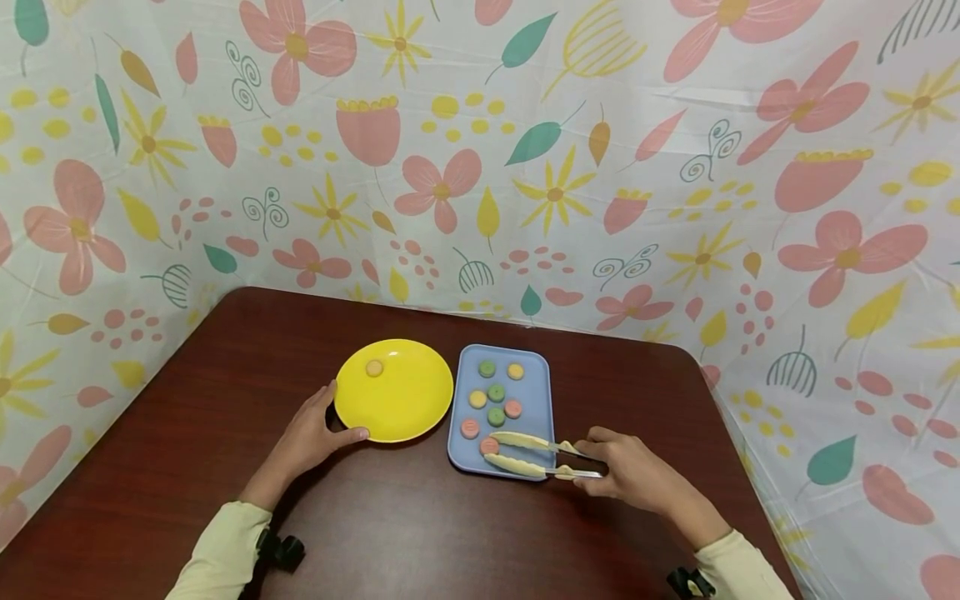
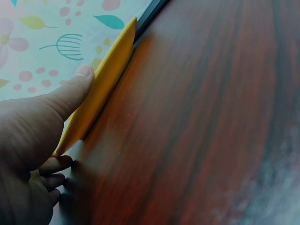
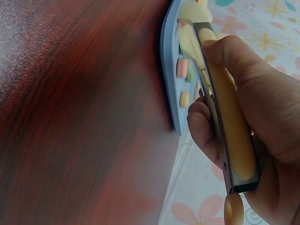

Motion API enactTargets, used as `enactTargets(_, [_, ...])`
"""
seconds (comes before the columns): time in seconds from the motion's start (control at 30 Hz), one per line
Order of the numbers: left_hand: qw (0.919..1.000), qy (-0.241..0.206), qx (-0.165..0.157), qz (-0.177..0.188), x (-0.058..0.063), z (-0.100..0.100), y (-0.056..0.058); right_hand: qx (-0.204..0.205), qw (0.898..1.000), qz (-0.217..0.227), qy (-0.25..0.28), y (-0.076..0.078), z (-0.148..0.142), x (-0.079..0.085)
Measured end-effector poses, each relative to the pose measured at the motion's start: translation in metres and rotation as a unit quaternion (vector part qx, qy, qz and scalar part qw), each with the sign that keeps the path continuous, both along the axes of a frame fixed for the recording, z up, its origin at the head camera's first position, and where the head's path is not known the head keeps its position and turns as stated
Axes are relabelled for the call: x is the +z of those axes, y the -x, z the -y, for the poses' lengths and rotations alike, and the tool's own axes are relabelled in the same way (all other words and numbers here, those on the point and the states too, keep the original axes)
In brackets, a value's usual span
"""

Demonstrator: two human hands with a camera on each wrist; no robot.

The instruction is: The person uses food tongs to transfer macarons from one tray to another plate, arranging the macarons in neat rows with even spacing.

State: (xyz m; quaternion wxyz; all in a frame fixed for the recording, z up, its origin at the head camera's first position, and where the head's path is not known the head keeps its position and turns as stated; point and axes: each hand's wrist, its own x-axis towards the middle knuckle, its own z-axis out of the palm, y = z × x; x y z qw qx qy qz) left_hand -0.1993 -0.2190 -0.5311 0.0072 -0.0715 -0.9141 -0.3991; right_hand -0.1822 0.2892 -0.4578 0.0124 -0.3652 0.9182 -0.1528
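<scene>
On the dark reddish-brown wooden worktop [image 1: 420,533] sit a round yellow plastic plate [image 1: 405,404] and, just to its right, a pale blue rectangular tray with rounded corners [image 1: 534,392]. The two stand close together without clearly touching.

The person's left hand [image 1: 311,437] rests at the plate's near-left edge. In the left wrist view the thumb [image 2: 75,91] lies straight along the plate's rim [image 2: 105,84], while the other fingers are curled beneath the edge against the worktop, so this grip pinches the plate lightly at its rim. One small round orange-tan cookie [image 1: 374,367] lies on the far left part of the plate.

The right hand [image 1: 633,471] holds a pair of cream-coloured tongs with metal arms [image 1: 536,456], its fingers curled round the handle end; the right wrist view shows the thumb [image 3: 234,61] pressing along the top arm [image 3: 229,126] and the fingers wrapped under it. The tongs reach leftwards over the tray's near end, their two tips slightly parted on either side of a small round pink cookie [image 1: 489,446] at the tray's near-left corner; whether the tips actually touch it cannot be told.

Seven other small round cookies lie on the tray: green ones [image 1: 496,392], yellow ones [image 1: 515,371] and pink ones [image 1: 469,428]. A white cloth printed with pink flowers, yellow blooms and teal leaves [image 1: 525,150] hangs behind and beside the worktop.
</scene>
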Motion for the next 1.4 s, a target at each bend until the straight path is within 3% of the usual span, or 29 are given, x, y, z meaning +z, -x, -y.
enactTargets(0.2, [1.0000,0.002,0.003,0.005,0.002,-0.001,0.000,0.004,1.000,-0.023,0.003,0.002,0.000,-0.004])
enactTargets(0.7, [1.0000,-0.005,0.001,0.005,0.002,0.000,0.000,0.000,1.000,-0.027,0.015,0.004,-0.002,-0.002])
enactTargets(0.93, [1.0000,-0.005,0.001,0.006,0.002,-0.001,-0.001,-0.004,1.000,-0.007,0.030,0.012,-0.003,0.009])
enactTargets(1.4, [1.0000,-0.007,-0.001,0.002,0.002,-0.001,-0.001,0.006,0.999,-0.021,0.024,0.046,0.019,0.041])
